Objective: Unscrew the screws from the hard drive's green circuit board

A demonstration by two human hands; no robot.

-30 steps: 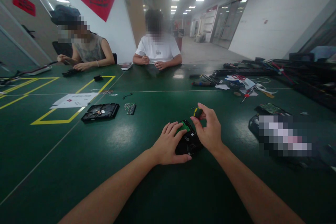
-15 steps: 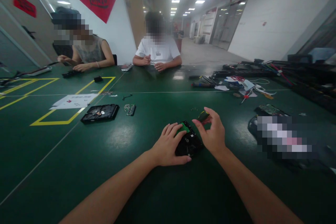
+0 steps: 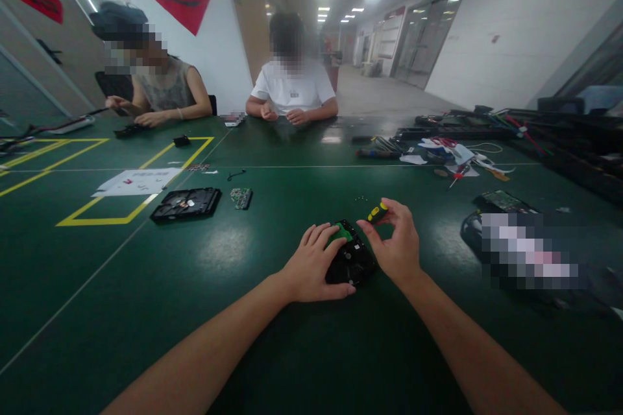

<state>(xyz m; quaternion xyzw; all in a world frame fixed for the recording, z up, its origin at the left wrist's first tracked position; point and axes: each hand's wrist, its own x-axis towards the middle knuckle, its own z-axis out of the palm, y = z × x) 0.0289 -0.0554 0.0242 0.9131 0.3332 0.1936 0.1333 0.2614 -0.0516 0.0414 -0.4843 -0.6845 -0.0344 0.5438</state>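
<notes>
On the green worktop (image 3: 302,363), the left hand (image 3: 312,266) lies spread on the drive (image 3: 359,262) and could get poked if the tool (image 3: 378,211) the right hand (image 3: 395,240) pinches slips.

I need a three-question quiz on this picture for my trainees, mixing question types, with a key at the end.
1. True or false: the left hand is lifted well clear of the black drive.

2. What does the right hand hold?
A) a sheet of paper
B) a tool with a yellow and dark handle
C) a cable

3. Fill in the blank: as the camera sees it, the small circuit board lies on the green table just to the ____ of the flat black box.

Key:
1. False; the left hand lies over the black drive.
2. B
3. right
</notes>
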